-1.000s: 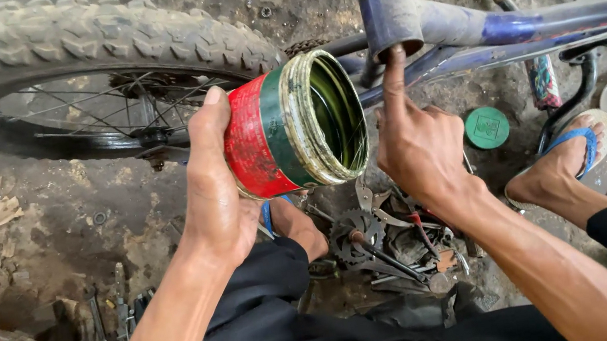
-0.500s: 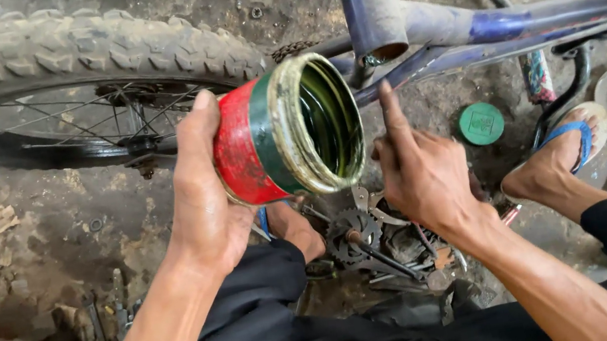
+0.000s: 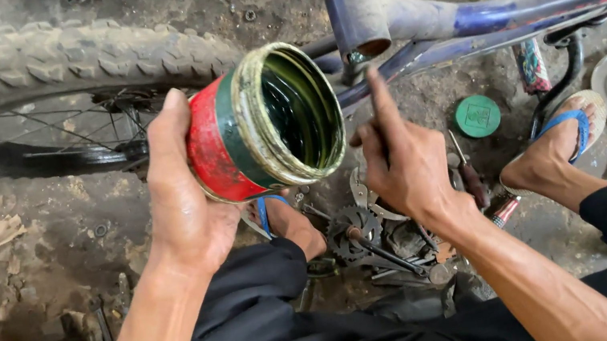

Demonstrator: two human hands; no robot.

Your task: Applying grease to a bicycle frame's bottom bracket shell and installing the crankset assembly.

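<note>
Surface: bare dirt and concrete floor [image 3: 30, 238], grimy, littered with scraps. A blue bicycle frame [image 3: 506, 13] and knobby tyre [image 3: 58, 59] lie across it.

Packages: round tin [image 3: 264, 124], red body with green band, open mouth tilted toward the camera, dark green grease inside. Green round lid [image 3: 478, 116] lies on the floor, right of the hands, under the frame.

Left hand [image 3: 183, 206] wraps the tin, held in the air above the knees. Right hand [image 3: 404, 163] holds nothing, index finger extended, just beside the tin's rim. Sprocket [image 3: 350, 236] and tools beneath.
</note>
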